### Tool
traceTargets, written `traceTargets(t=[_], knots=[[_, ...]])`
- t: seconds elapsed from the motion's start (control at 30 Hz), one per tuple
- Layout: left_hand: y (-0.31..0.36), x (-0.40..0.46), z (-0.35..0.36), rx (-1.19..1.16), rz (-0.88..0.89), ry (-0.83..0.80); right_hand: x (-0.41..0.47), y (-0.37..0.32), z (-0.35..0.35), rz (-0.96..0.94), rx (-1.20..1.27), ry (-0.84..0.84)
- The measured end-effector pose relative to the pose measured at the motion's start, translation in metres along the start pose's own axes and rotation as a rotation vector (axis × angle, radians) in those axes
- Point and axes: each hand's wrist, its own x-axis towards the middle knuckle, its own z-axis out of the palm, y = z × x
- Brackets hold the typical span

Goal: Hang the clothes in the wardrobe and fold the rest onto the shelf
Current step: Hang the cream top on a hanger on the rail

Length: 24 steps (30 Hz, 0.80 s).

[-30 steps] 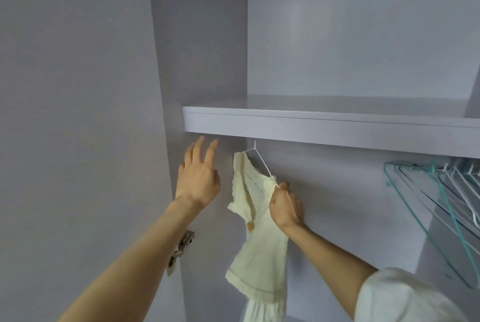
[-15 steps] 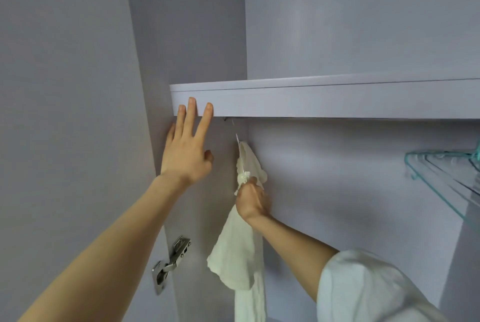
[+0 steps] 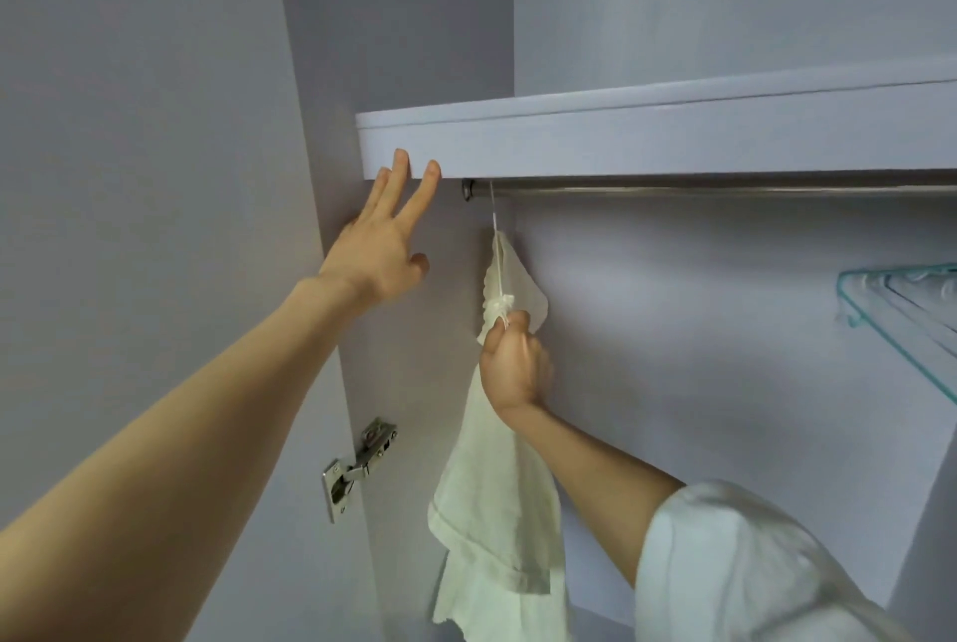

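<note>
A pale cream garment [image 3: 497, 496] hangs on a thin white wire hanger [image 3: 494, 222], whose hook sits over the metal rail [image 3: 725, 190] at its far left end. My right hand [image 3: 512, 367] grips the hanger and the garment's shoulder just below the hook. My left hand [image 3: 386, 237] is raised with straight fingers, their tips touching the front edge of the shelf [image 3: 673, 134] above the rail.
Several teal and white empty hangers [image 3: 901, 310] hang on the rail at the far right. A metal door hinge [image 3: 357, 468] sits on the wardrobe's left side panel. The open wardrobe door fills the left of the view.
The view tilted upward, so the rail under the shelf is now visible. My left hand rose to touch the shelf edge. The hanger's hook has gone over the rail with my right hand still holding.
</note>
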Motion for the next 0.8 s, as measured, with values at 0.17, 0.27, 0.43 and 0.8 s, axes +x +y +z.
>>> traceTargets(t=[0.17, 0.27, 0.43, 0.8], knots=[[0.004, -0.007, 0.009, -0.028, -0.027, 0.014, 0.034, -0.013, -0.009, 0.120, 0.004, -0.105], [0.007, -0.007, 0.006, -0.031, -0.029, 0.031, 0.037, -0.013, -0.008, 0.184, 0.051, -0.290], [0.011, -0.010, -0.003, -0.003, -0.050, -0.016, 0.025, -0.006, -0.018, 0.198, 0.193, -0.418], [0.049, -0.140, 0.015, -0.385, -0.269, -0.150, -0.080, 0.013, -0.098, 0.058, 0.272, -0.702]])
